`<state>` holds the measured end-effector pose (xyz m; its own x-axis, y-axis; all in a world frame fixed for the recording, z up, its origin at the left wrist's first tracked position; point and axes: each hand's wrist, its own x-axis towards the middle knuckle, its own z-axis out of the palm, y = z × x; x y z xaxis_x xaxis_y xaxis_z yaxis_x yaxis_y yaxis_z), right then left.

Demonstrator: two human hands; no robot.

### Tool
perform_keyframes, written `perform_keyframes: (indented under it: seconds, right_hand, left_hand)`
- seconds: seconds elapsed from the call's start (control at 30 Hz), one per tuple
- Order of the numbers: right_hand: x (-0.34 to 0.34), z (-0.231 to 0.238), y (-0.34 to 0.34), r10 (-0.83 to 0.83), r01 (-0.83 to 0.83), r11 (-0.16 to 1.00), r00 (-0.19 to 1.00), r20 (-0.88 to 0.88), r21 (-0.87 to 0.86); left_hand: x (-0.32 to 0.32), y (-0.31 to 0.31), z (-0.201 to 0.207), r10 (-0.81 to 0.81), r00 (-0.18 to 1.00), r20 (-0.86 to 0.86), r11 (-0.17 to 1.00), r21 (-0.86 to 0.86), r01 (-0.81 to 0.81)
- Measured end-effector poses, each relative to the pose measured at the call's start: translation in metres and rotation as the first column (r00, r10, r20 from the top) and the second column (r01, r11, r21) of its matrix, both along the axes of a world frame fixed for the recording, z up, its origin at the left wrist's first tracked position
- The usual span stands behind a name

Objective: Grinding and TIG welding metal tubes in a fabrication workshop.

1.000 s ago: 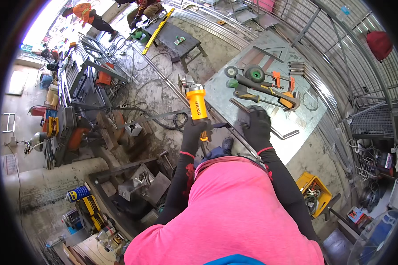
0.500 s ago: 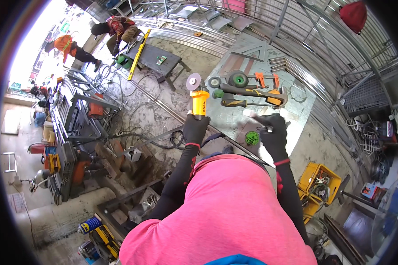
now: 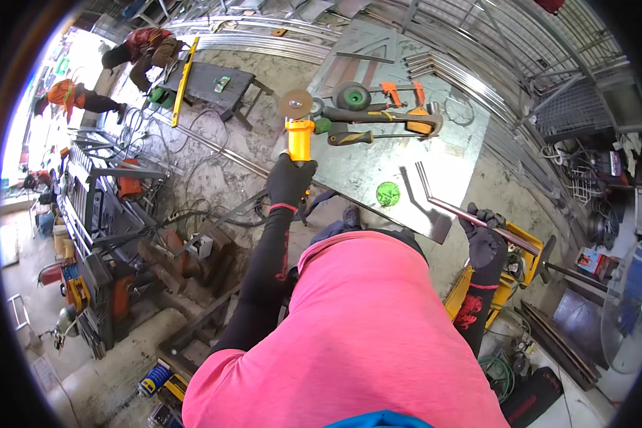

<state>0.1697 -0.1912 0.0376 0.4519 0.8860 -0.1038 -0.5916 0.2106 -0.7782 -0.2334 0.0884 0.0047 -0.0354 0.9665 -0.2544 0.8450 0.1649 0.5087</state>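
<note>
My gloved left hand [image 3: 289,182] is wrapped round the yellow body of an angle grinder [image 3: 299,140], whose round disc [image 3: 295,104] points away from me. At the right, my gloved right hand [image 3: 485,239] grips a bent metal tube [image 3: 448,207], its angled end reaching over the bright metal sheet [image 3: 467,153]. On that sheet lie a green round disc [image 3: 388,194], a hammer [image 3: 364,116], a screwdriver [image 3: 351,138], a caster wheel [image 3: 352,96] and orange clamps [image 3: 390,93].
Several bent tubes [image 3: 435,65] lie at the sheet's far right. Beyond stands a dark bench [image 3: 210,82] with a yellow spirit level [image 3: 185,82]; two people crouch or bend at the far left. A yellow toolbox [image 3: 524,267] sits beside my right arm, and cables [image 3: 185,214] cross the floor.
My right hand has moved right, off the sheet, and now holds a bent metal tube. My left hand still grips the grinder; the view has shifted.
</note>
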Motion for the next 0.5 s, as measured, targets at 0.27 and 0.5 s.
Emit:
perform_keyframes:
  seconds: [0.27, 0.5]
  right_hand:
    - [-0.004, -0.019, 0.003, 0.078, -0.075, 0.989, 0.997, 0.025, -0.126]
    - [-0.011, 0.025, 0.022, 0.114, -0.051, 0.983, 0.924, 0.364, -0.178]
  left_hand:
    - [-0.004, -0.005, -0.007, -0.007, 0.991, -0.131, 0.999, 0.030, 0.011]
    - [0.001, -0.015, 0.011, 0.059, 0.998, 0.000, 0.984, 0.169, -0.059]
